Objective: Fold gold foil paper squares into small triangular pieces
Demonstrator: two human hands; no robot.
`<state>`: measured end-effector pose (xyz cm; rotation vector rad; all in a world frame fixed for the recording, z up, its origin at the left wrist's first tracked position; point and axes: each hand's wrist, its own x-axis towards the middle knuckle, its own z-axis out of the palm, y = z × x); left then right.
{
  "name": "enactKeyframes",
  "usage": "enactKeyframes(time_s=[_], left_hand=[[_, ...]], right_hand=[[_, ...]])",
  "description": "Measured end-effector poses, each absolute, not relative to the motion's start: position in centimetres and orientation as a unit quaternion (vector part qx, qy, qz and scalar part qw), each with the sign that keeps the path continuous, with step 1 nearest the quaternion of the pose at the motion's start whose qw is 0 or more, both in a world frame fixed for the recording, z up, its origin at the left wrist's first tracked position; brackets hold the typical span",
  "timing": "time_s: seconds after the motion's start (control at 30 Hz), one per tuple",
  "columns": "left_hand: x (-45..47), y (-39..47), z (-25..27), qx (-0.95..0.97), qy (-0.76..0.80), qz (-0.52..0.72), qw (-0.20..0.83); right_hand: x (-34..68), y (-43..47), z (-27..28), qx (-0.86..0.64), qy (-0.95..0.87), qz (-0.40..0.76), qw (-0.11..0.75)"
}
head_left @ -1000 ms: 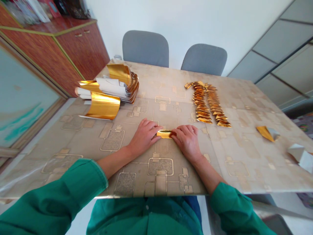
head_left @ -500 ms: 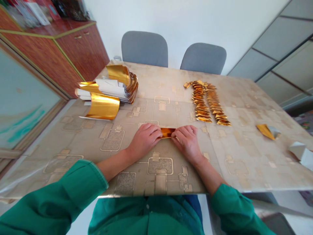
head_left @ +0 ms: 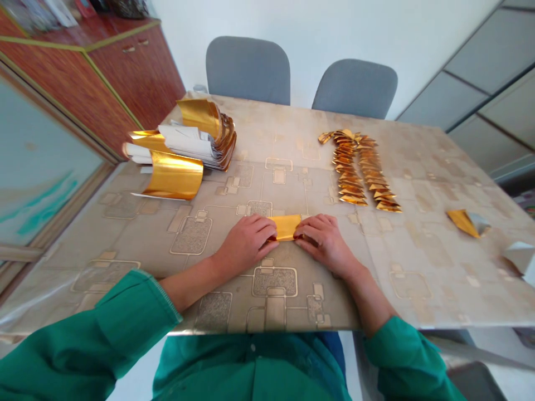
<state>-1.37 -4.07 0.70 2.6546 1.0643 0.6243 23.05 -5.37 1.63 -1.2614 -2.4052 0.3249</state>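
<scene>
Between my hands, low over the patterned tablecloth (head_left: 225, 223), is a folded strip of gold foil paper (head_left: 286, 228). My left hand (head_left: 249, 238) grips its left end, fingers curled over it and thumb underneath on the near side. At the right end my right hand (head_left: 324, 240) pinches the strip in the same way. The strip's bright gold face shows in the gap between the hands; both its ends are hidden by fingers.
A stack of gold and white paper sheets (head_left: 188, 142) lies at the back left. Two rows of folded gold pieces (head_left: 350, 170) lie at the back right. A gold scrap (head_left: 463, 221) and a white paper piece (head_left: 522, 259) rest farther right. Grey chairs (head_left: 248, 69) stand behind the table.
More of the strip's gold face now shows, brighter and taller between my hands. My fingers have shifted slightly on its ends. The whole view has tilted a little.
</scene>
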Motion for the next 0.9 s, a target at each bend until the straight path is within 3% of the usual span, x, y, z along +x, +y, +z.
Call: enactKeyframes(time_s=[0.33, 0.9], left_hand=[[-0.6, -3.8, 0.9, 0.869, 0.435, 0.218, 0.094], [-0.6, -3.1, 1.3, 0.852, 0.465, 0.22, 0.101]], right_hand=[[23.3, -4.5, 1.0, -0.504, -0.811, 0.186, 0.23], [21.3, -5.0, 0.5, -0.606, -0.747, 0.125, 0.243]])
